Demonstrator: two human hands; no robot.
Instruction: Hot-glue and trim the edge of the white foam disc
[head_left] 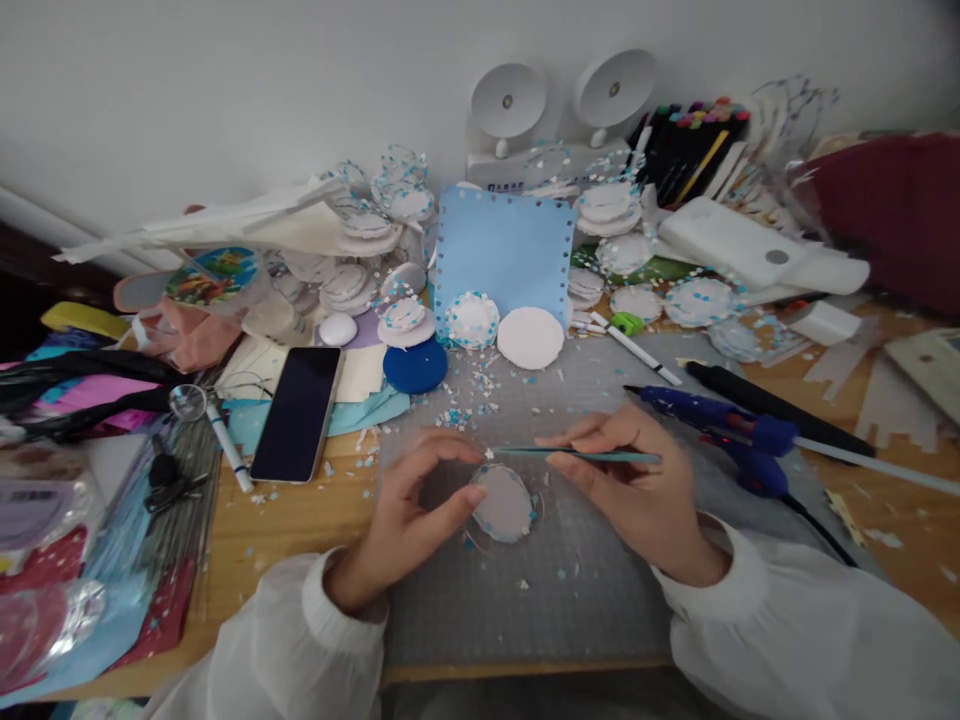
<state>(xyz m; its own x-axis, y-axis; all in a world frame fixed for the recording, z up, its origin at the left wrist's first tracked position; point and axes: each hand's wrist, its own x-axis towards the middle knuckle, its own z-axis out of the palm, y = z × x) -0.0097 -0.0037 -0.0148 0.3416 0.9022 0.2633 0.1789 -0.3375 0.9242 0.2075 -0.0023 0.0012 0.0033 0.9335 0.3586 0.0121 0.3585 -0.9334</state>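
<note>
My right hand (626, 480) pinches thin teal tweezers (611, 457), which point left. At their tip is a tiny white flower-shaped piece (490, 454), close to my left index finger. My left hand (424, 500) curves around the upper left edge of a round white disc (504, 505), its thumb against the rim. Small blue and white bits dot the disc's edge, and a thin clear ring or wire loops around it. Both lie low over the grey cutting mat (600, 610).
Loose blue and white bits (457, 415) scatter behind the hands. A blue glue gun (705, 425) lies right, a phone (298, 412) left. At the back stand a light blue board (504, 250), a plain white disc (531, 338) and a twin-head lamp (551, 150).
</note>
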